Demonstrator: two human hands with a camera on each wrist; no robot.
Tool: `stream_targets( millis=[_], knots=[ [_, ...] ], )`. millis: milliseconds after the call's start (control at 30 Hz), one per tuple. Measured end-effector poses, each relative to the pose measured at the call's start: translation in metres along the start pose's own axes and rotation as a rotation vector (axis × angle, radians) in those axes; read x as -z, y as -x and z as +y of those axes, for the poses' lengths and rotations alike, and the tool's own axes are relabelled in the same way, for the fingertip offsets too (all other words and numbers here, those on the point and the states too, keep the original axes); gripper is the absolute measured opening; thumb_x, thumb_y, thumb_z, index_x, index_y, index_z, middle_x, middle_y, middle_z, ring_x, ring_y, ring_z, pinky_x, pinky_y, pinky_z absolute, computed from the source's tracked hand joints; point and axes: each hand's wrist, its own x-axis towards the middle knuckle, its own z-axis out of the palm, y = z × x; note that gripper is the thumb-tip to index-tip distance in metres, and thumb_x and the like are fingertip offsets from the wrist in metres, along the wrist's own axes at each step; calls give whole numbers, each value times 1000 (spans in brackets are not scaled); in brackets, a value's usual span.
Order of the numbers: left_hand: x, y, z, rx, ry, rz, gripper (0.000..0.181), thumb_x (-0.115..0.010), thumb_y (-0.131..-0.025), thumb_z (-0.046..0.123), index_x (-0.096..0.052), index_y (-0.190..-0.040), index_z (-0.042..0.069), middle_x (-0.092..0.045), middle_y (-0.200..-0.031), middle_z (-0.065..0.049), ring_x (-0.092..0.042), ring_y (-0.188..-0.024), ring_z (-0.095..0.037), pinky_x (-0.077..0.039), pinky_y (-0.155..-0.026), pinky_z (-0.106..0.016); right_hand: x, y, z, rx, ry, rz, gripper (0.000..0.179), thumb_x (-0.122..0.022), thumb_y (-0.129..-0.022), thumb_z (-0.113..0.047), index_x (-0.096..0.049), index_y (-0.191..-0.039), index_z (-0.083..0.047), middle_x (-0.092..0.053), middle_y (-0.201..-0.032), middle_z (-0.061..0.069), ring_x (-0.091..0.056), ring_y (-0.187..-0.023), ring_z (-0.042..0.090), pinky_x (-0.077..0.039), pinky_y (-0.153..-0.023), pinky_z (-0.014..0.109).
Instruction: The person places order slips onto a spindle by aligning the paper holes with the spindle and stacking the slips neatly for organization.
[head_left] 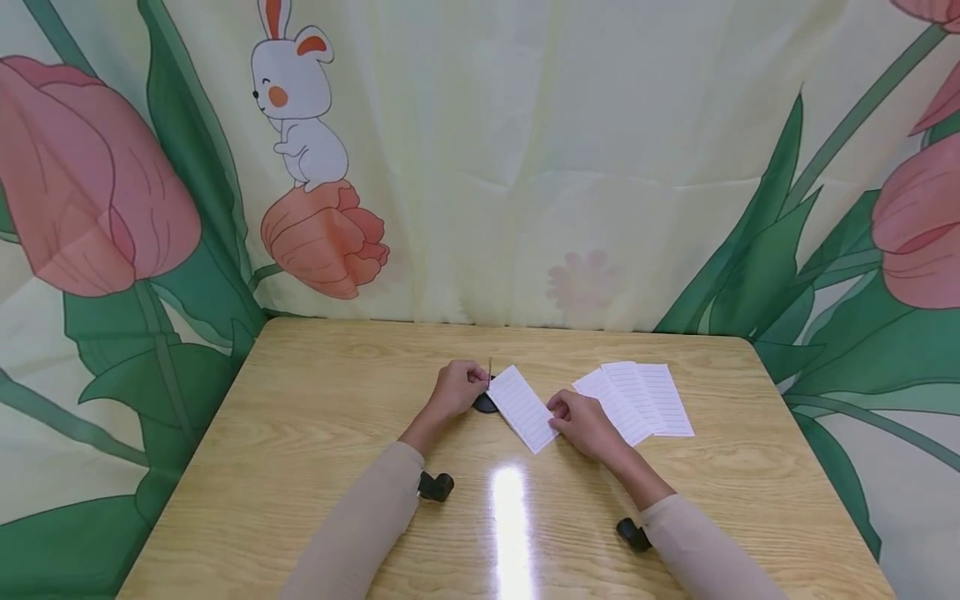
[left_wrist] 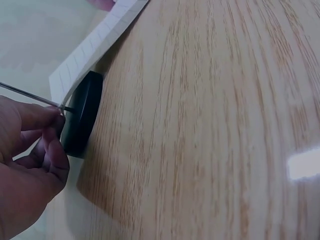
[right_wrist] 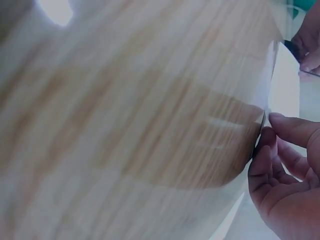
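Note:
A lined white paper slip (head_left: 522,410) is held at both ends, tilted a little above the wooden table. My left hand (head_left: 459,389) pinches its upper left corner beside the thin metal rod of a paper spike. The spike's round black base (left_wrist: 85,115) stands on the table, partly hidden by the hand and the slip in the head view. In the left wrist view the metal rod (left_wrist: 30,94) meets the slip's corner; whether it pierces the paper I cannot tell. My right hand (head_left: 588,425) pinches the slip's right edge between thumb and fingers.
Several more lined white slips (head_left: 630,402) lie fanned and overlapping on the table (head_left: 337,400), just right of the right hand. A curtain (head_left: 487,167) printed with tulips and a rabbit hangs behind the table's far edge. Black wrist cameras sit by both cuffs.

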Motion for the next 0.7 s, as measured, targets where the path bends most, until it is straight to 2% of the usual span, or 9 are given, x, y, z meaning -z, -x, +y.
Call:
stream_targets(
  millis=[133,333,700],
  knots=[
    [-1,1,0,-4,-7,16,7,-72,-93,1,-74,-86,3,-71,-82,-8,-61,-75,-12,-50,-67,-23,0,1,-2,22,33,7,15,-75,-91,-2,-70,-104,-2,-68,-86,2,-62,-80,13,-52,-73,31],
    [0,3,2,-10,5,4,3,-72,-92,1,-74,-93,0,-70,-84,-9,-61,-76,-13,-50,-68,-24,4,5,-1,35,81,29,15,-77,-91,-5,-70,-104,-3,-68,-86,2,-63,-82,14,-53,-75,33],
    [11,9,-5,-136,-50,53,11,-72,-93,2,-73,-103,2,-67,-97,-9,-63,-88,-19,-54,-80,-33,31,21,21,45,41,126,21,-76,-92,-7,-71,-111,0,-70,-90,3,-63,-80,13,-53,-74,30]
  ],
)
